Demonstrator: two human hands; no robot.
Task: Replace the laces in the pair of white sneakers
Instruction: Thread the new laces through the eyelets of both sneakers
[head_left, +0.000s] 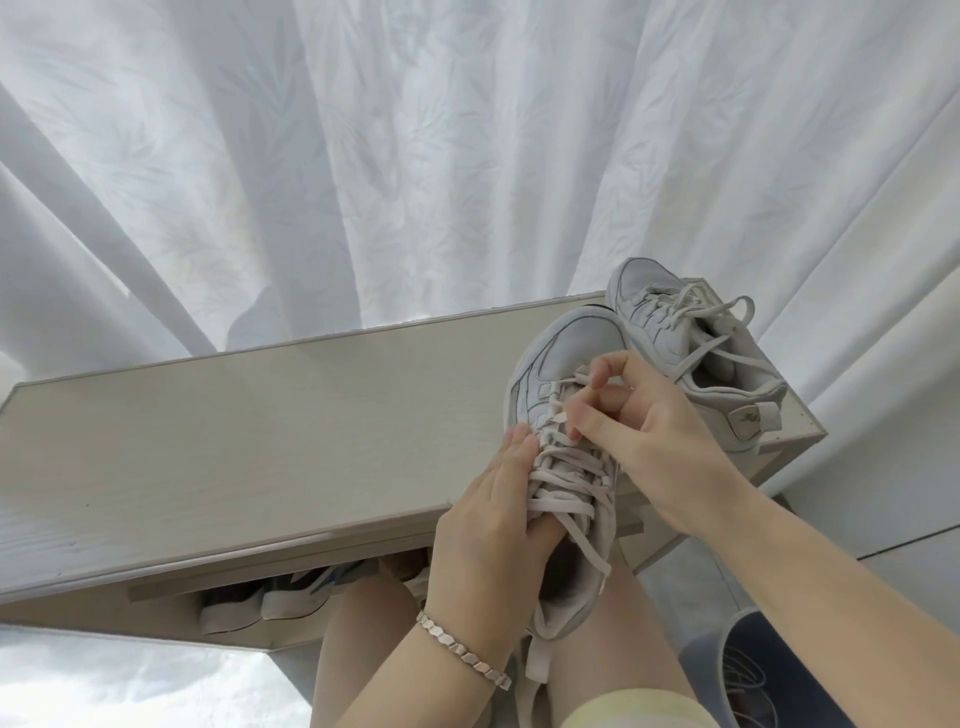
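Observation:
A white sneaker (558, 364) rests with its toe on the cabinet top and its heel over my lap. My left hand (493, 514) grips its left side and tongue area, fingers along the eyelets. My right hand (644, 421) pinches the white lace (563, 475) near the lowest eyelets by the toe, thumb and forefinger closed on it. Loose lace ends hang down past the heel. The second white sneaker (670, 332) stands behind on the cabinet's right end, laced, with loose loops.
The pale wooden cabinet top (234, 431) stretches left. White curtains (415, 156) hang behind. Other shoes (275, 597) sit on a shelf under the top. A dark blue container (758, 670) with cords inside stands at lower right.

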